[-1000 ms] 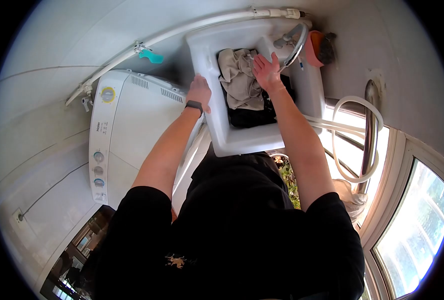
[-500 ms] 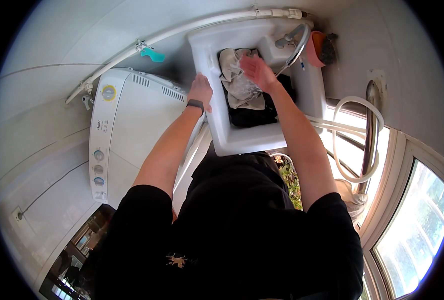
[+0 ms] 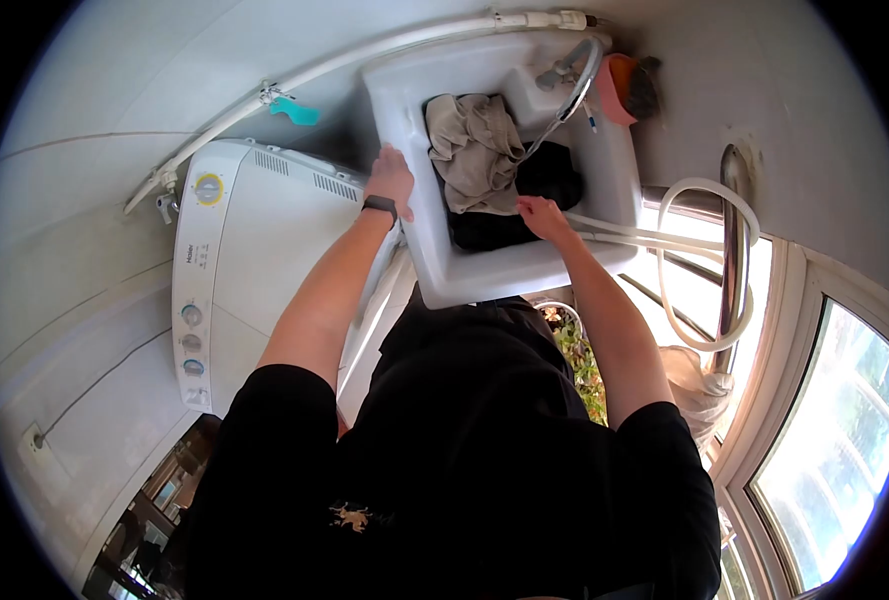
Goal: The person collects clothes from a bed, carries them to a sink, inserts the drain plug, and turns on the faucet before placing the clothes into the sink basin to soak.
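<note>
A white sink (image 3: 434, 280) stands in front of me. In its basin lies a crumpled beige cloth garment (image 3: 472, 150), on top of black cloth (image 3: 494, 230). My right hand (image 3: 542, 217) is at the lower right edge of the beige garment, its fingers closed in a pinch on that edge. On the sink's left rim rests my left hand (image 3: 391, 182), fingers stretched out and nothing in it. A curved faucet (image 3: 579, 88) reaches over the basin, with a thin stream of water coming down onto the cloth.
A white washing machine (image 3: 274, 230) stands to the left of the sink. A pink container (image 3: 616, 90) hangs at the back right. A white hose (image 3: 679, 195) loops beside the window on the right. A teal object (image 3: 294, 112) hangs from the white wall pipe (image 3: 364, 55).
My right hand has moved from above the beige garment's middle, where it was spread with water splashing, down to its lower edge and closed there. The left hand stays on the rim.
</note>
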`<state>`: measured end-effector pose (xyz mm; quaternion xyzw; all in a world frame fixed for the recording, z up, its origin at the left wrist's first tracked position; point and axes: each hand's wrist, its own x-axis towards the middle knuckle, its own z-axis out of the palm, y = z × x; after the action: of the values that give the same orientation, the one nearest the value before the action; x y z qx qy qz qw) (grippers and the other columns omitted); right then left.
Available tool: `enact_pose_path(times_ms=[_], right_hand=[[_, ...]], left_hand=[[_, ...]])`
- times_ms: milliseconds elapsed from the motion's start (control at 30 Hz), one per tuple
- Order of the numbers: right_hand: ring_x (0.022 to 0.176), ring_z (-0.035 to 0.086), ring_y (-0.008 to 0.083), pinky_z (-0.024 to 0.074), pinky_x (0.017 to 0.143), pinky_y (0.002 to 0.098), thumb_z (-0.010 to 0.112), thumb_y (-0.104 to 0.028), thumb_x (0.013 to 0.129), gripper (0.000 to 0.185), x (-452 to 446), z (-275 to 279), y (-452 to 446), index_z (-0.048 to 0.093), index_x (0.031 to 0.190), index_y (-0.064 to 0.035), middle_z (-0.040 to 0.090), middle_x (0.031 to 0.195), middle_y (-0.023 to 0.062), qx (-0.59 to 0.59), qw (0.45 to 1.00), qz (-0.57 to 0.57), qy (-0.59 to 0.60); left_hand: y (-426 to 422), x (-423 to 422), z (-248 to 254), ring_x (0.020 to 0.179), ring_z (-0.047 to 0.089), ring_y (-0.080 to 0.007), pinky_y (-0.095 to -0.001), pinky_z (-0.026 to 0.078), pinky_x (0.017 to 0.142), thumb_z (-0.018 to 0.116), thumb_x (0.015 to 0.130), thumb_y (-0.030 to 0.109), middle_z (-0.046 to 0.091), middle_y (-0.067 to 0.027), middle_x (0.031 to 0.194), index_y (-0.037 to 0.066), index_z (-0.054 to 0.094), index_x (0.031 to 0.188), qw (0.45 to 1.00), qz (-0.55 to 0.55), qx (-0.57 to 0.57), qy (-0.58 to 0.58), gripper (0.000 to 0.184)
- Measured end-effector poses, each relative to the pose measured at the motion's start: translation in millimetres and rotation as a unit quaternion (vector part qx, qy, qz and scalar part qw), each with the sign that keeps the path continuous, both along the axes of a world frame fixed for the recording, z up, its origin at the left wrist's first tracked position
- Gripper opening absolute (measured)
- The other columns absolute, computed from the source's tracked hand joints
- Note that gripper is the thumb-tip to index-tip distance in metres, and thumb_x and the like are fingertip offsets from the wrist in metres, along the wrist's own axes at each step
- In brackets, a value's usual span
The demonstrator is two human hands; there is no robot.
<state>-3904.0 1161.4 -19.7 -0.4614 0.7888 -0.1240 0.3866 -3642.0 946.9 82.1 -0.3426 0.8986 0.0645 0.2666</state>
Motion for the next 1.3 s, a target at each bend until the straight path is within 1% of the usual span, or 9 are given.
enact_pose_path(times_ms=[33,133,233,533,633,733,833,933,1300], right_hand=[[0.109,0.067,0.0358,0.053,0.097,0.0425,0.058,-0.028,0.096,0.036,2,9,-3,0.068,0.124,-0.007,0.07,0.116,0.0184,0.003,1.0,0.014,0.015],[0.112,0.064,0.0368,0.0522,0.098,0.0441,0.057,-0.024,0.095,0.037,2,13,-12,0.065,0.127,-0.0071,0.067,0.124,0.0184,-0.119,0.991,0.043,0.04],[0.115,0.063,0.036,0.0529,0.098,0.0446,0.058,-0.025,0.093,0.04,0,17,-25,0.064,0.129,-0.0093,0.062,0.133,0.0141,-0.13,0.989,0.038,0.056],[0.116,0.063,0.0341,0.0527,0.099,0.0436,0.059,-0.024,0.092,0.038,-5,28,-40,0.065,0.127,-0.0099,0.063,0.133,0.0135,-0.146,0.986,0.059,0.057],[0.115,0.063,0.0351,0.0529,0.098,0.0442,0.059,-0.025,0.092,0.038,-5,23,-40,0.065,0.126,-0.0092,0.063,0.132,0.0145,-0.157,0.985,0.051,0.055],[0.109,0.065,0.0378,0.0537,0.095,0.0456,0.059,-0.025,0.093,0.037,-5,20,-40,0.066,0.124,-0.0081,0.067,0.124,0.0167,-0.159,0.987,0.011,0.03],[0.103,0.066,0.0404,0.0547,0.091,0.0466,0.06,-0.027,0.093,0.034,-8,20,-48,0.069,0.119,-0.0065,0.071,0.111,0.0184,-0.075,0.996,-0.053,0.018],[0.1,0.067,0.0414,0.0552,0.088,0.0462,0.06,-0.028,0.094,0.033,-12,19,-54,0.07,0.116,-0.0064,0.072,0.101,0.0197,-0.107,0.989,-0.104,-0.007],[0.104,0.066,0.0402,0.0545,0.089,0.0439,0.059,-0.032,0.095,0.032,-13,22,-62,0.071,0.118,-0.013,0.07,0.105,0.0217,-0.131,0.98,-0.14,-0.047]], left_hand=[[-1,-2,4,0.145,0.032,-0.0444,-0.044,0.032,0.119,0.097,0.05,0.043,0.025,-0.0391,0.154,-0.018,0.024,0.147,0.999,0.005,0.022,-0.024,0.136],[0,-2,5,0.145,0.033,-0.0442,-0.0437,0.033,0.118,0.097,0.05,0.043,0.026,-0.039,0.154,-0.018,0.025,0.147,1.0,-0.006,0.014,-0.025,0.135],[0,-1,3,0.145,0.033,-0.0439,-0.0435,0.033,0.118,0.097,0.05,0.043,0.026,-0.0389,0.154,-0.018,0.025,0.146,1.0,-0.01,0.005,-0.025,0.134],[0,-3,5,0.145,0.034,-0.043,-0.0432,0.033,0.118,0.097,0.05,0.043,0.027,-0.0382,0.154,-0.018,0.025,0.146,0.999,-0.008,0.005,-0.036,0.135],[0,-4,6,0.145,0.034,-0.0429,-0.0431,0.033,0.119,0.097,0.05,0.043,0.027,-0.038,0.154,-0.017,0.025,0.147,0.999,-0.007,0.003,-0.038,0.134],[1,-1,1,0.145,0.034,-0.0432,-0.0432,0.033,0.118,0.097,0.051,0.042,0.027,-0.0381,0.154,-0.017,0.025,0.147,1.0,-0.001,-0.004,-0.024,0.133],[0,-2,2,0.145,0.034,-0.0435,-0.0434,0.033,0.118,0.097,0.051,0.042,0.026,-0.0381,0.154,-0.017,0.026,0.147,1.0,-0.003,0.003,-0.029,0.133],[0,-2,3,0.145,0.033,-0.0437,-0.0434,0.032,0.119,0.097,0.051,0.042,0.026,-0.0383,0.155,-0.017,0.026,0.147,0.999,-0.002,0.01,-0.033,0.133],[-1,-4,4,0.146,0.032,-0.0438,-0.0437,0.031,0.12,0.097,0.052,0.042,0.025,-0.0388,0.155,-0.017,0.024,0.147,0.999,0.001,0.02,-0.044,0.134]])
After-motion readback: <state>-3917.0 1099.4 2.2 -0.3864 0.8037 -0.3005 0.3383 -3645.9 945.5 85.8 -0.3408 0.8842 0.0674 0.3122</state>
